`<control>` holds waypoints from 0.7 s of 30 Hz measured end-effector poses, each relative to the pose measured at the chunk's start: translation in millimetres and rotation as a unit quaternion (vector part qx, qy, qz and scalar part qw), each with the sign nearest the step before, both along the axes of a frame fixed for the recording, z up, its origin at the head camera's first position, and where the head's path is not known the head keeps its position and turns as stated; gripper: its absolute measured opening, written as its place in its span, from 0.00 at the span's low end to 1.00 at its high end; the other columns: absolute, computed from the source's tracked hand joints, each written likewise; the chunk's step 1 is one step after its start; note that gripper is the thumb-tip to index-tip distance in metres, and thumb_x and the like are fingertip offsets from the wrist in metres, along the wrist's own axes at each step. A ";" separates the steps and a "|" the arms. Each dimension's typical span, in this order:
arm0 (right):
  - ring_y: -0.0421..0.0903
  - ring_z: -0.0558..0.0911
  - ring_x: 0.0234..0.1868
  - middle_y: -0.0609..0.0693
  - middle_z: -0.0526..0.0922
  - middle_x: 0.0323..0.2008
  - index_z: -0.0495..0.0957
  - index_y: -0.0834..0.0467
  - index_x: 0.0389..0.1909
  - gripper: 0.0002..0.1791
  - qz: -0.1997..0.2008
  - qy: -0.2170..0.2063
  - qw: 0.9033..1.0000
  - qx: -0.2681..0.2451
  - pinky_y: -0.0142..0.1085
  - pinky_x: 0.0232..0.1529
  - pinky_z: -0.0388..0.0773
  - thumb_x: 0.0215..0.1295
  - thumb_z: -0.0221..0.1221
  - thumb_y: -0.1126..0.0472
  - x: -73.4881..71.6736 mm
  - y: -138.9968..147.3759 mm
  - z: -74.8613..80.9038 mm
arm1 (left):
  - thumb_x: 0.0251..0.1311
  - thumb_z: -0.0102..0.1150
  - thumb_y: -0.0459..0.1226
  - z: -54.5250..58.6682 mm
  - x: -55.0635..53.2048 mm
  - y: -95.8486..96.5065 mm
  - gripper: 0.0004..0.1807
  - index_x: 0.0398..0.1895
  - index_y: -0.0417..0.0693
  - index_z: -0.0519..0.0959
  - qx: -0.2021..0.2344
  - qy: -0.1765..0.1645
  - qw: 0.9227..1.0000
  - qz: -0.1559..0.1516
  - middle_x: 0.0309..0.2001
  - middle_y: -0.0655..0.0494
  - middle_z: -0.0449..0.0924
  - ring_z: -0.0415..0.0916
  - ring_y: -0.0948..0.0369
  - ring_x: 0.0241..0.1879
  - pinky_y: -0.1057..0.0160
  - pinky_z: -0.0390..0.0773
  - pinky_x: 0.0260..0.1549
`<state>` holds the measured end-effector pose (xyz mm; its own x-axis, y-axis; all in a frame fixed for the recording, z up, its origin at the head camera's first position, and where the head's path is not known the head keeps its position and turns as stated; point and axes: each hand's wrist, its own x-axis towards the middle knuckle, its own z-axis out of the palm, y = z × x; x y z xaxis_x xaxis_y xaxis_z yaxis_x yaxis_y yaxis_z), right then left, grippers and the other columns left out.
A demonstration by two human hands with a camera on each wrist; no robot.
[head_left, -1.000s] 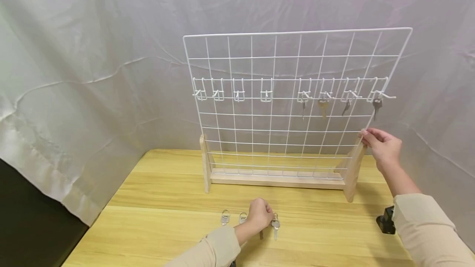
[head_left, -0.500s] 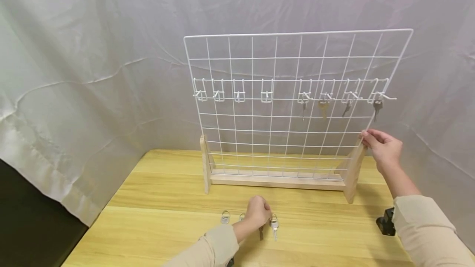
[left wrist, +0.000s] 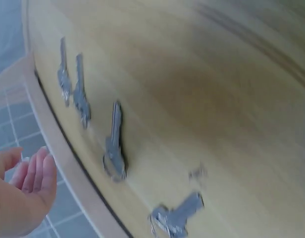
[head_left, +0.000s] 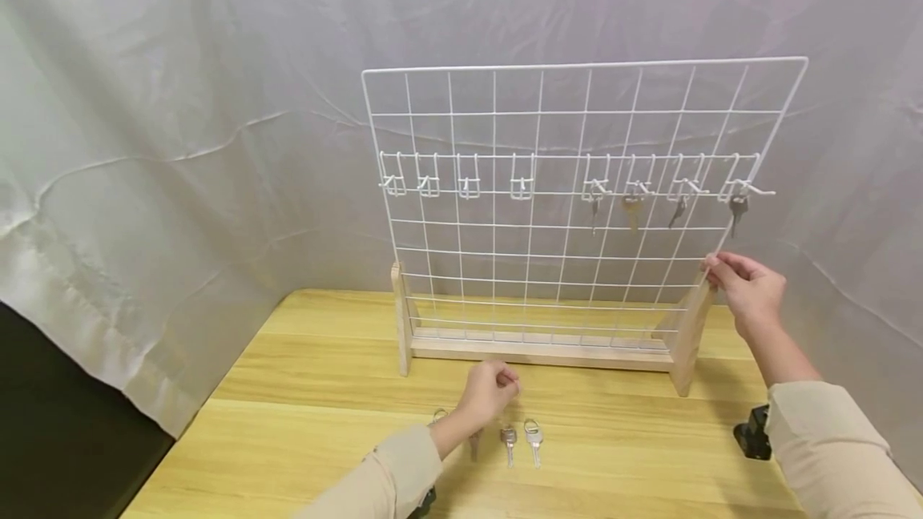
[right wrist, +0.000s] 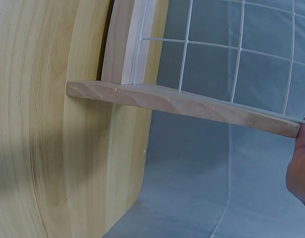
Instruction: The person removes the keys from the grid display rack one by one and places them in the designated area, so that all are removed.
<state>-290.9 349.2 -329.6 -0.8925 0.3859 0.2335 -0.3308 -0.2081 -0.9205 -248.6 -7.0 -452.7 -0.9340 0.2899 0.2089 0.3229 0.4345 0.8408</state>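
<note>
My left hand (head_left: pixel 486 395) is just above the table in front of the rack, fingers loosely bent and thumb apart from them, with no key seen between them. Beneath and beside it lie several keys with rings: one silver key (head_left: pixel 534 437) rightmost, another key (head_left: pixel 509 437) to its left. Others are partly hidden by the left wrist; the left wrist view shows a key (left wrist: pixel 114 148) and a nearer key (left wrist: pixel 179 215). My right hand (head_left: pixel 750 291) pinches the white wire grid (head_left: pixel 562 255) where it meets the top of the right wooden support (head_left: pixel 694 339).
White hooks line the grid; keys hang on the right-hand ones, such as a brass key (head_left: pixel 632 211) and a dark key (head_left: pixel 738 211). The left hooks, like one hook (head_left: pixel 469 187), carry no keys. Grey cloth (head_left: pixel 216 142) surrounds the wooden table (head_left: pixel 288 407).
My left hand has let go of a key, which now lies uncovered beside the rightmost one, and has moved up and left. The right hand keeps its grip on the rack.
</note>
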 end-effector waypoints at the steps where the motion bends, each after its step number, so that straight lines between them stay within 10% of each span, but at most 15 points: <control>1: 0.32 0.83 0.22 0.40 0.85 0.19 0.82 0.52 0.21 0.13 0.000 0.000 1.000 -0.001 0.20 0.27 0.79 0.57 0.59 0.72 0.1 0.0 0.0 | 0.54 0.60 0.28 1.2 -1.9 -2.6 0.03 0.31 0.34 0.79 0.001 0.009 1.000 0.004 0.27 0.48 0.80 0.75 0.66 0.26 0.76 0.77 0.26; 14: 0.32 0.83 0.22 0.41 0.85 0.19 0.82 0.52 0.22 0.14 0.005 0.001 1.000 0.000 0.20 0.27 0.79 0.58 0.58 0.73 2.2 -1.1 1.4 | 0.53 0.62 0.33 48.7 -23.2 -41.6 0.10 0.38 0.35 0.79 0.076 0.087 0.989 0.088 0.33 0.44 0.83 0.79 0.57 0.32 0.73 0.79 0.33; 21: 0.31 0.83 0.22 0.39 0.85 0.19 0.82 0.50 0.22 0.14 0.001 -0.008 1.000 0.018 0.20 0.27 0.78 0.59 0.58 0.72 2.9 -1.0 2.6 | 0.52 0.64 0.32 82.0 -34.7 -68.1 0.14 0.43 0.36 0.77 0.150 0.139 0.971 0.125 0.38 0.42 0.82 0.79 0.52 0.37 0.71 0.80 0.37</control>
